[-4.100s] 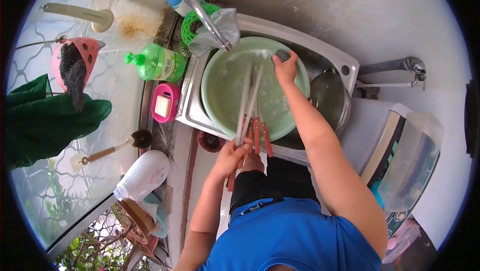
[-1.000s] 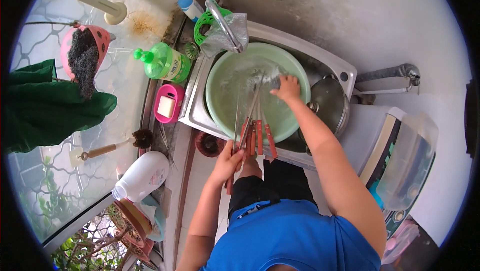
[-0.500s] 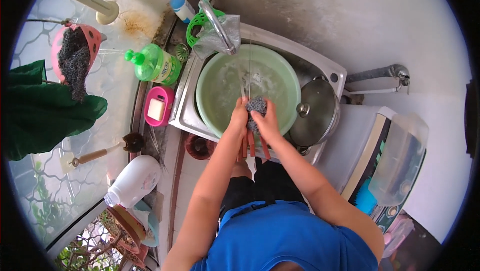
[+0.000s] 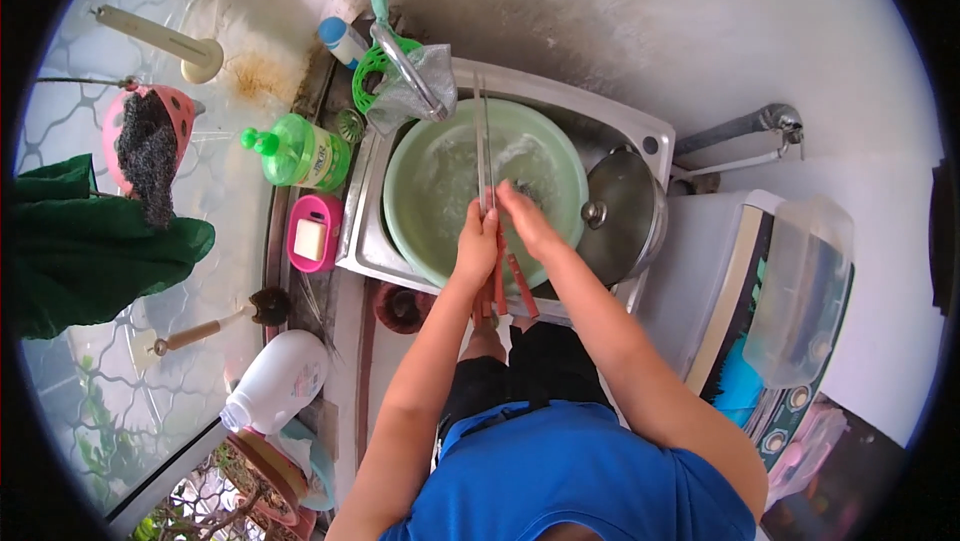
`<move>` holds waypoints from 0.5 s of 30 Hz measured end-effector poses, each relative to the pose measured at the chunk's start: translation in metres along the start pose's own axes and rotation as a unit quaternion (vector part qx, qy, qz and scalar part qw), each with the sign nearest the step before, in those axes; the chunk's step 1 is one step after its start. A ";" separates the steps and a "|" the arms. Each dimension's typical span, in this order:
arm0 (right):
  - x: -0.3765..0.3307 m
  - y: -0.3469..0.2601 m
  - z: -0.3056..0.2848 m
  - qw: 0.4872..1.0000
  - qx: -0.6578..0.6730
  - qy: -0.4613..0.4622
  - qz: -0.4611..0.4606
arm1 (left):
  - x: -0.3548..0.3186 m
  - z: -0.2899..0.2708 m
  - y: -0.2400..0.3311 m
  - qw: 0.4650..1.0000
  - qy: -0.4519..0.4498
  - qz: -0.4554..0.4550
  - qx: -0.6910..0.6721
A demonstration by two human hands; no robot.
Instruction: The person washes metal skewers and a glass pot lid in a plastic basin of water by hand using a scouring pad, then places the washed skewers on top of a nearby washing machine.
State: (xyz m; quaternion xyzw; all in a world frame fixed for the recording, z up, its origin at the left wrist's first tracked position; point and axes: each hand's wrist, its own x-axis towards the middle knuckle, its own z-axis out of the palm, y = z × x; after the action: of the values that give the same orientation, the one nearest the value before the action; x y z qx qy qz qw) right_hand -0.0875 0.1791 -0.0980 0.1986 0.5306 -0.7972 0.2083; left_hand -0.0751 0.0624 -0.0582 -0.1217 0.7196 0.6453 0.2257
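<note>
My left hand [image 4: 477, 244] is closed around a bunch of skewers [image 4: 484, 146]. Their long thin metal shafts point away over a pale green basin [image 4: 402, 246], and their reddish-brown handles fan out toward me below the hand. Just right of the shafts, my right hand [image 4: 527, 224] is held edge-on with its fingers stretched out; whether they touch the metal I cannot tell. A dark grey scrubber [image 4: 525, 189] shows partly behind that hand, over the water. The basin holds cloudy, rippling water and sits in a steel sink [image 4: 366, 234].
A chrome faucet [image 4: 408, 71] reaches over the basin's far left rim. A pot with a glass lid [image 4: 625, 203] stands at the right. Along the left ledge are a green soap bottle [image 4: 300, 153], a pink soap dish [image 4: 303, 259] and a white jug [image 4: 282, 379].
The scrubber, gripped between my hands before, is now mostly behind my right hand. That hand has opened out, and the skewers' shafts now rise toward the far rim.
</note>
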 end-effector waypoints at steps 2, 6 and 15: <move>-0.013 -0.008 0.006 1.000 -0.012 -0.013 0.021 | -0.007 0.004 0.008 0.992 -0.012 -0.017 0.123; -0.029 -0.026 -0.003 0.998 0.038 0.028 -0.040 | -0.025 0.008 0.007 0.961 -0.051 0.147 0.228; -0.105 -0.110 -0.036 0.930 0.210 0.146 -0.263 | -0.062 0.004 -0.019 0.906 -0.299 0.142 0.263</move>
State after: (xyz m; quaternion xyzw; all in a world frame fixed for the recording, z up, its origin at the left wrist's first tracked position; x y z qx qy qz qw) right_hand -0.0563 0.2641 0.0295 0.2053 0.4087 -0.8789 -0.1355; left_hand -0.0116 0.0566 -0.0449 0.2446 0.7715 0.4642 0.3597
